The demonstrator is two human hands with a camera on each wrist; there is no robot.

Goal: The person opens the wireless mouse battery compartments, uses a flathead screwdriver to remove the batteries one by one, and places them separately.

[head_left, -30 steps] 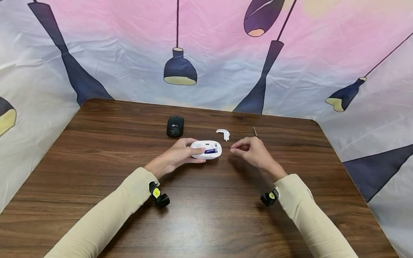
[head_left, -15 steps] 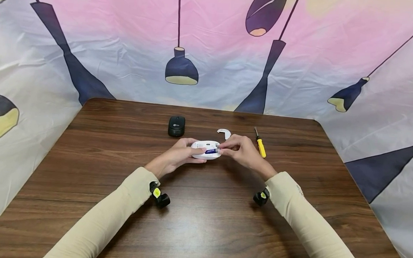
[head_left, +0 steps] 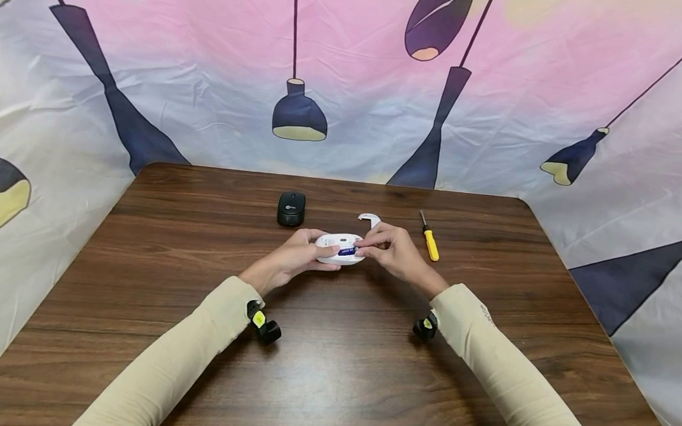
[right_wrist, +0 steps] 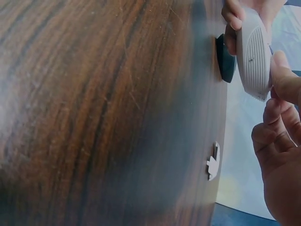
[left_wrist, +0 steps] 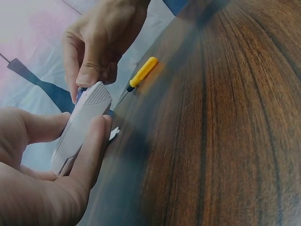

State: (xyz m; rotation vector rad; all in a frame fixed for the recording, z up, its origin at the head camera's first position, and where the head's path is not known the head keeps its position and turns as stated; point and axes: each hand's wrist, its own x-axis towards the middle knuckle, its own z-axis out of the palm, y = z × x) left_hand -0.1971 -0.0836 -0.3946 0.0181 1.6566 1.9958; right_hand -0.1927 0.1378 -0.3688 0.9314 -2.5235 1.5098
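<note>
A white computer mouse (head_left: pixel 330 259) is held above the table with its underside up and its battery compartment uncovered. My left hand (head_left: pixel 293 255) grips its left end, thumb across the underside and fingers beneath. In the compartment lies a dark blue battery (head_left: pixel 346 252), partly hidden by fingers. My right hand (head_left: pixel 396 253) pinches the battery's right end between thumb and forefinger. From the left wrist view, the right thumb (left_wrist: pixel 88 75) is at the blue battery by the mouse's ribbed end. The right wrist view shows the mouse's ribbed side (right_wrist: pixel 256 59) beside the right fingers.
A white curved cover (head_left: pixel 369 219) lies on the table just behind the right hand. A black mouse (head_left: pixel 291 209) stands at the back, left of it. To the right lies a yellow-handled screwdriver (head_left: pixel 430 243). The brown wooden table (head_left: pixel 322 377) ends at a printed cloth.
My right hand has come left from beside the white mouse to the battery, and its fingers now pinch the battery's end. The screwdriver handle has come into view. The left hand stays put.
</note>
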